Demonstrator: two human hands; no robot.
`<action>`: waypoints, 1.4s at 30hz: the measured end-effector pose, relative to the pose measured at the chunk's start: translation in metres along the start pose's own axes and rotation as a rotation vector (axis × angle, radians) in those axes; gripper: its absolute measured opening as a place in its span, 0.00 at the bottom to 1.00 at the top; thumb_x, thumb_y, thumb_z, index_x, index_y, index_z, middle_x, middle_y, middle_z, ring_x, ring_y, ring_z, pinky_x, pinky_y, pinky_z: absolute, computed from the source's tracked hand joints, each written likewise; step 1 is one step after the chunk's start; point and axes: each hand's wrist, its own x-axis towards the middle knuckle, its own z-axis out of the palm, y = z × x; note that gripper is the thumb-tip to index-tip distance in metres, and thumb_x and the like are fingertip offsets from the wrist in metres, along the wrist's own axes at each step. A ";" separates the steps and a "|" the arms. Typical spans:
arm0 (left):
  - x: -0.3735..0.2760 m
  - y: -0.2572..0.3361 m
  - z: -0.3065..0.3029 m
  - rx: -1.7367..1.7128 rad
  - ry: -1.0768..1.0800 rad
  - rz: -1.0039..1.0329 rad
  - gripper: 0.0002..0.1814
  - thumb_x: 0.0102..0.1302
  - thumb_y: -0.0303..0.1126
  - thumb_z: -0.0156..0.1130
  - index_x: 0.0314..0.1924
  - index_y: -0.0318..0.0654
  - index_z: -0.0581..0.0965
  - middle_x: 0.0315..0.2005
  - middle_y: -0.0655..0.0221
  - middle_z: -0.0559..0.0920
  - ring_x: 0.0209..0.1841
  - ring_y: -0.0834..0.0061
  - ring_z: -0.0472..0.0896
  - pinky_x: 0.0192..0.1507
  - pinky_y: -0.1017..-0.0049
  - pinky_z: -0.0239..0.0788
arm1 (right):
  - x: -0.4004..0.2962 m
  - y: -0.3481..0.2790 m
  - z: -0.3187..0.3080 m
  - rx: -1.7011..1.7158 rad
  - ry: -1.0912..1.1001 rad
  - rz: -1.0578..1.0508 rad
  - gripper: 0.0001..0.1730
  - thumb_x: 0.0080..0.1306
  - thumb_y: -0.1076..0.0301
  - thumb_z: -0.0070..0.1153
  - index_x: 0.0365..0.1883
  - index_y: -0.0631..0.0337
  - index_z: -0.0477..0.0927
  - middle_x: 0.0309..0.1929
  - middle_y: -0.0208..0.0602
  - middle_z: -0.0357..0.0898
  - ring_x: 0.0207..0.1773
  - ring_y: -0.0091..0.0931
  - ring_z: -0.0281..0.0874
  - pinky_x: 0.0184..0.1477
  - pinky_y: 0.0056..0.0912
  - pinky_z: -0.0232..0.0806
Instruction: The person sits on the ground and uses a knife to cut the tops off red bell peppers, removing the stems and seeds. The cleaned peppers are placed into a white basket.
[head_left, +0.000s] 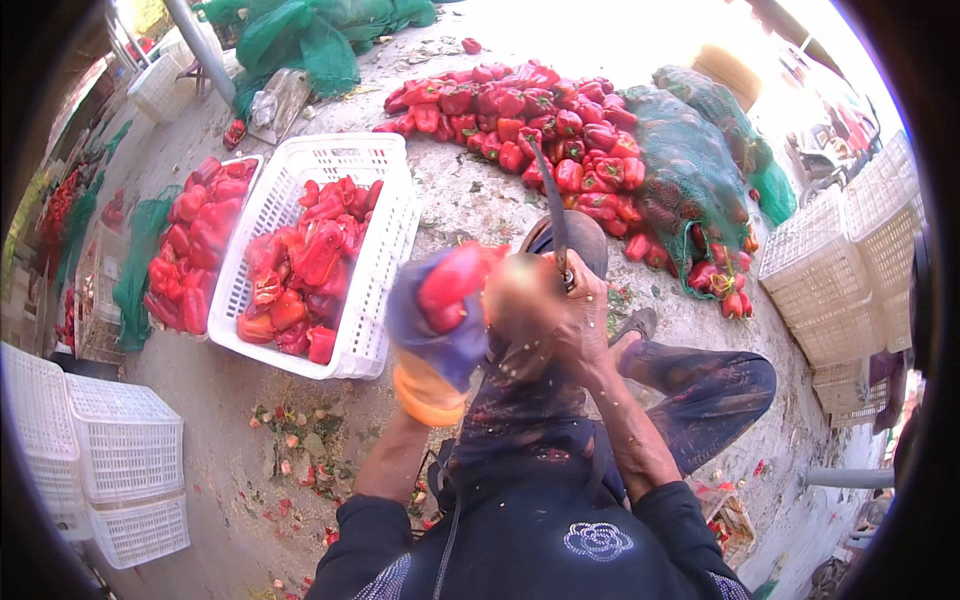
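Observation:
My left hand (439, 337), in a purple and orange glove, grips a red bell pepper (454, 285) above my lap. Motion blur softens the pepper's outline. Close beside it, my right hand (585, 315) is bare and closed around a knife (555, 202), its narrow dark blade pointing up and away from me. A pale brown patch between the hands is too blurred to identify. Small pale seeds speckle the space around my right hand and lap. To the left, a white plastic crate (379, 330) holds red peppers (315, 255), some visibly cut open.
Whole red peppers (517, 112) are heaped ahead, beside green mesh sacks (667, 165). Another batch of peppers (199, 240) lies left of the crate. White crates are stacked at left (131, 450) and right (825, 255). Pepper scraps (300, 442) litter the concrete floor.

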 end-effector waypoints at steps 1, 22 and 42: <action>0.005 0.002 0.003 0.005 0.123 -0.048 0.15 0.55 0.20 0.63 0.44 0.33 0.75 0.36 0.63 0.80 0.39 0.71 0.79 0.45 0.74 0.70 | -0.002 0.005 -0.016 0.127 0.034 0.133 0.16 0.55 0.67 0.69 0.31 0.64 0.73 0.22 0.28 0.73 0.27 0.14 0.68 0.28 0.21 0.64; 0.153 -0.151 0.393 0.151 -1.236 -0.172 0.35 0.56 0.44 0.67 0.60 0.33 0.69 0.52 0.53 0.77 0.51 0.66 0.78 0.52 0.71 0.69 | -0.040 0.126 -0.387 0.104 0.933 0.429 0.19 0.59 0.71 0.57 0.48 0.69 0.72 0.28 0.35 0.79 0.14 0.11 0.60 0.17 0.16 0.58; 0.099 -0.325 0.616 -0.492 -1.119 -0.822 0.28 0.58 0.39 0.65 0.56 0.36 0.68 0.45 0.66 0.77 0.43 0.76 0.78 0.48 0.74 0.72 | 0.118 0.272 -0.307 0.660 0.714 0.865 0.16 0.56 0.74 0.56 0.42 0.71 0.74 0.28 0.44 0.79 0.13 0.16 0.65 0.18 0.19 0.66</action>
